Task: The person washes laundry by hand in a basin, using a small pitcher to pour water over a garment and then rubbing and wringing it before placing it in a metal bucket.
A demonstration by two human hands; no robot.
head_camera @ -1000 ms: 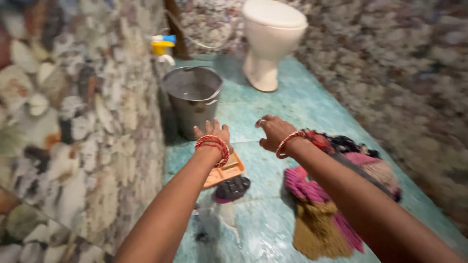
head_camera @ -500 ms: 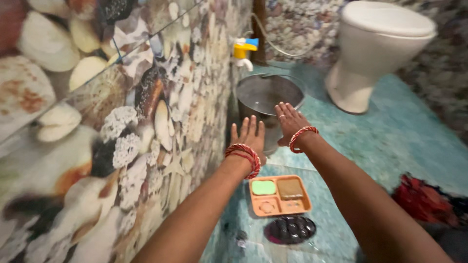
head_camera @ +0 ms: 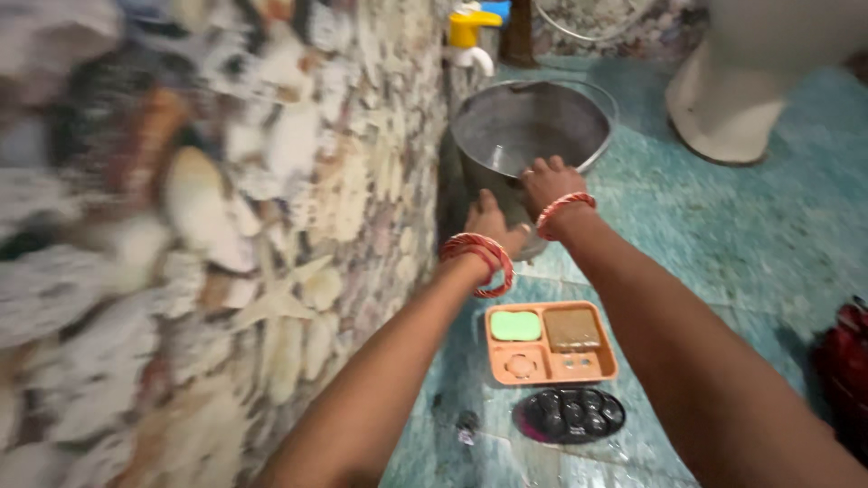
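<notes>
Both arms stretch straight out from the bottom of the view, and everything centres on the steel bucket (head_camera: 533, 122) standing on the teal floor (head_camera: 741, 244) hard against the shell-patterned wall (head_camera: 271, 226). The right hand (head_camera: 549, 183) is on the bucket's near rim, fingers curled over the edge and knuckles up, gripping the metal; a red and white bangle (head_camera: 565, 210) rings its wrist. The left hand (head_camera: 493, 226) sits just below and to the wall side of that, pressed against the bucket's outer face with the palm to the metal and the thumb pointing up; how far its fingers wrap round the side cannot be made out from here. A stack of red bangles (head_camera: 479, 262) circles that wrist. The two hands are close together, nearly touching, both on the near side of the bucket.

Above the bucket, a yellow and blue tap (head_camera: 472, 32) sticks out from the wall. Beyond the bucket, away from the wall, stands the base of a white toilet (head_camera: 732, 99). On the near side of the bucket, under the forearms, an orange soap tray (head_camera: 550, 343) lies on the floor, holding a green bar (head_camera: 515, 325) and a brown bar (head_camera: 571, 328). Nearer still lies a dark oval scrubber (head_camera: 570, 414). Far out from the bucket, at the frame's edge, a patch of red cloth (head_camera: 850, 361) shows.
</notes>
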